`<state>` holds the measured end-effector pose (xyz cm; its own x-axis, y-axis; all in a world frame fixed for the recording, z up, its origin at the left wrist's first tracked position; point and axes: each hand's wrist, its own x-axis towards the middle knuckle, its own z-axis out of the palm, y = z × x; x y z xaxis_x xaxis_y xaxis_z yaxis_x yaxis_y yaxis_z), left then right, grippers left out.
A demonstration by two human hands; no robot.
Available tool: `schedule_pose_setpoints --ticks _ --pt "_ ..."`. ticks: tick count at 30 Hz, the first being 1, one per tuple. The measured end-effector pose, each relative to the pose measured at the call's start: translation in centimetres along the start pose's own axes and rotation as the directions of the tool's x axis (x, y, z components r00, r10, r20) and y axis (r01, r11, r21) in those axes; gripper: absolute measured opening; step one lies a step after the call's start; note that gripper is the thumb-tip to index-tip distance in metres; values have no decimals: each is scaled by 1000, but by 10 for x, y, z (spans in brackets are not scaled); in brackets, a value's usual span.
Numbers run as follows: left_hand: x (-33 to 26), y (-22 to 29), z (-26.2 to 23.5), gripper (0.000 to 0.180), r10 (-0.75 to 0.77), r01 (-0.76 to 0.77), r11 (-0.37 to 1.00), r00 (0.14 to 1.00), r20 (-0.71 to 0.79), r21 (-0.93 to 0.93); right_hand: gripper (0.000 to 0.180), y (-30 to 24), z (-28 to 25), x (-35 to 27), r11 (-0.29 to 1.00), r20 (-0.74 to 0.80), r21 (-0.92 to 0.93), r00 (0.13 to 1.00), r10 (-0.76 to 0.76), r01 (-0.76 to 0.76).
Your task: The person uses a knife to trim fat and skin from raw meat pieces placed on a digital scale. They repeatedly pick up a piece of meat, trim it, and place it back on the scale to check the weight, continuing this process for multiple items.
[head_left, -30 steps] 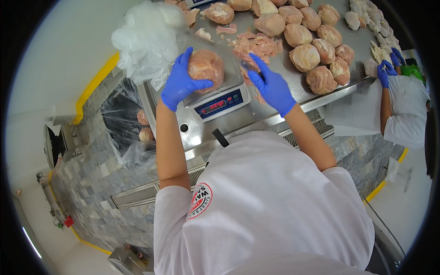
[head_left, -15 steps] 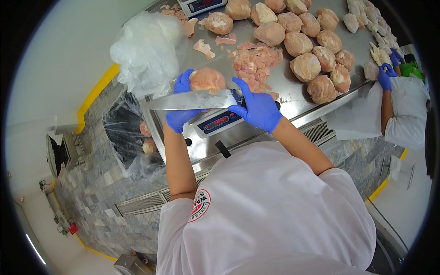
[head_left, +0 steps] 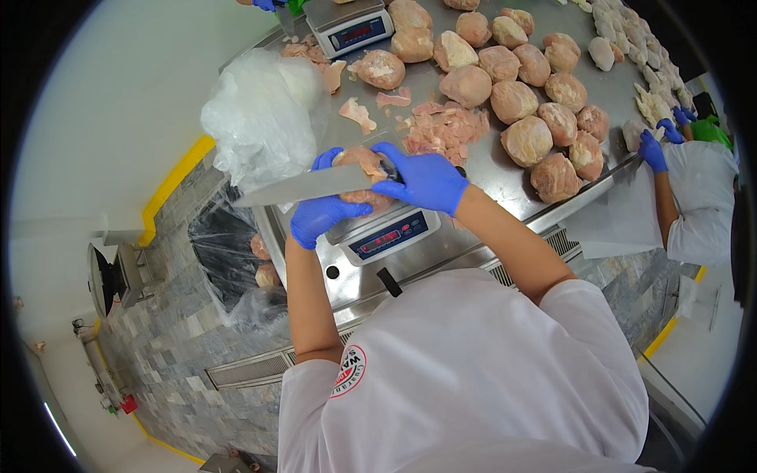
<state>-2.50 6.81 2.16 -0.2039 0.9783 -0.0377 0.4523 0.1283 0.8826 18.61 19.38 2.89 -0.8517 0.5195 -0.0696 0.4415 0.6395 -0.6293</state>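
Observation:
My left hand [head_left: 325, 214], in a blue glove, is wrapped round a ball of raw pale-pink meat [head_left: 369, 201], perhaps chicken, above a small digital scale [head_left: 393, 238]. My right hand [head_left: 430, 180], also blue-gloved, grips the dark handle of a big knife [head_left: 296, 188]. Its wide blade points left and crosses in front of the ball, hiding part of it. The right fingers are close against the ball's right side. Whether the edge cuts into the meat cannot be made out.
Several more meat balls [head_left: 527, 140] crowd the steel table, with a heap of trimmings [head_left: 445, 130] beyond my hands. A clear plastic bag [head_left: 264, 110] lies at left, above a lined black crate [head_left: 229, 240]. Another scale [head_left: 349, 27] stands behind. A co-worker [head_left: 702, 189] handles pieces at right.
My right hand has brought the knife handle leftward over the ball. The ball looks turned, and the near scale's display shows more fully. The whole view has shifted slightly.

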Motion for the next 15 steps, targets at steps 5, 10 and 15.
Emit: schedule_pose_setpoints --ticks 5,10,15 --pt "-1 -4 -6 111 85 -79 995 990 112 -57 72 48 -9 -17 995 56 88 997 -59 54" --pt "5 1 -4 111 66 -64 998 987 148 -16 69 19 -5 4 994 35 74 996 -81 78" --pt "7 -8 -8 115 52 -46 998 987 150 -44 70 2 7 17 996 0 37 997 -78 78"
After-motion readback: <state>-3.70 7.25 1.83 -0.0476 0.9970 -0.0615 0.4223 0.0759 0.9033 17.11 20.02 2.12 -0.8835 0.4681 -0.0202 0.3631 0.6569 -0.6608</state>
